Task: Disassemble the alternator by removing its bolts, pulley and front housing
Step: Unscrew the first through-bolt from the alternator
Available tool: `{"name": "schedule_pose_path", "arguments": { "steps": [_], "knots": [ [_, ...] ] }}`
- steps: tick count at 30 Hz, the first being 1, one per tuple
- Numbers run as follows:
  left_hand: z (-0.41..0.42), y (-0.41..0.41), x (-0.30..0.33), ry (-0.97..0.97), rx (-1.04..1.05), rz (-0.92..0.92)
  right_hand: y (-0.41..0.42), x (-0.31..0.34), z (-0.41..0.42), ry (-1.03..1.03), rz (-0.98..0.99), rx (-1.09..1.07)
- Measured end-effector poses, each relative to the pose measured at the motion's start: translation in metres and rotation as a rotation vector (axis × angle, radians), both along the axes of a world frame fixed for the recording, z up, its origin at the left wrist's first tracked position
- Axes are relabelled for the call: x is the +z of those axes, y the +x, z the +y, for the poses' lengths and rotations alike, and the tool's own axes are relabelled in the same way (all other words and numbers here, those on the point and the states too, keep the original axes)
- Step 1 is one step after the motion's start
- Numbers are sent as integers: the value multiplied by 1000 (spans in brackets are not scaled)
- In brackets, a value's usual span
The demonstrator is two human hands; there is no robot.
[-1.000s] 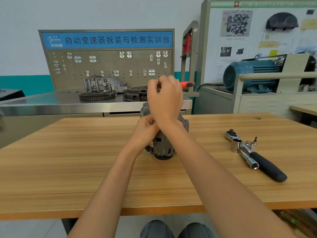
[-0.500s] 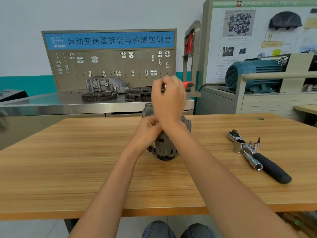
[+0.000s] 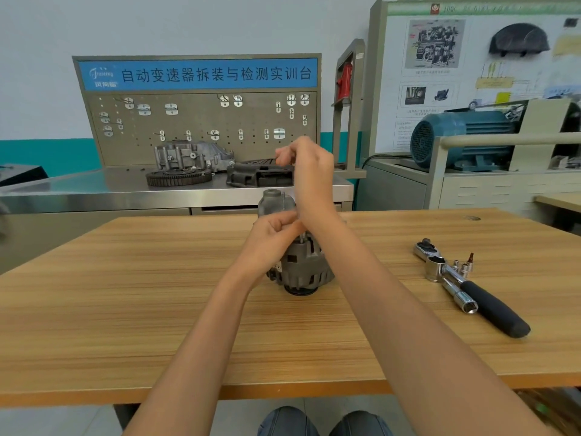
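Alternator: stands on end at mid desk
Left hand: fingers curled, pinching a thin bolt at the housing top
Right hand: raised above, fingertips pinched on something too small to tell
Ratchet wrench: lies well to the right

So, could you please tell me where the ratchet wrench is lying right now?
In the head view, the ratchet wrench lies on the wooden table, on the person's right side, to the right of the alternator, with small bits beside its head.

Probably a training workshop: pegboard bench, electric motor.
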State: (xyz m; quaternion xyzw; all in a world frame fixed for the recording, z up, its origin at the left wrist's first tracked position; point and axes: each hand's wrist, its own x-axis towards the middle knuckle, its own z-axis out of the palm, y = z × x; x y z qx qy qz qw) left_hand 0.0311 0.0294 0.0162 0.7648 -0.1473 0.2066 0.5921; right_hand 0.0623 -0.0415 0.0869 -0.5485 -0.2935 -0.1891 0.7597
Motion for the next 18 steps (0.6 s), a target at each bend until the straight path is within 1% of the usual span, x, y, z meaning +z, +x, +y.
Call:
{"name": "schedule_pose_path", "arguments": {
  "steps": [1,3,4,5,6,7,12,14,16,18],
  "knots": [
    [1,1,-2,-1,21,4,-1,-4,4,-26,-94,-126],
    [3,4,-3,0,82,28,-3,-11,10,-118,-290,-468],
    [3,5,-3,5,104,45,-3,-13,13,-140,-358,-620],
    [2,6,-3,5,122,58,-3,-13,15,-139,-385,-697],
    [2,7,-4,5,127,64,-3,-12,15,-139,-377,-704],
    [1,7,-3,0,117,62,-3,-10,14,-131,-345,-644],
    [0,3,1,-1,26,18,1,0,3,-47,-9,-71],
    [0,4,0,-4,-8,15,3,3,-2,-10,87,116],
    [-1,2,1,-1,-12,4,5,5,-5,2,105,174],
    [0,3,0,7,-20,-7,4,3,-4,11,82,132]
  ]
}}
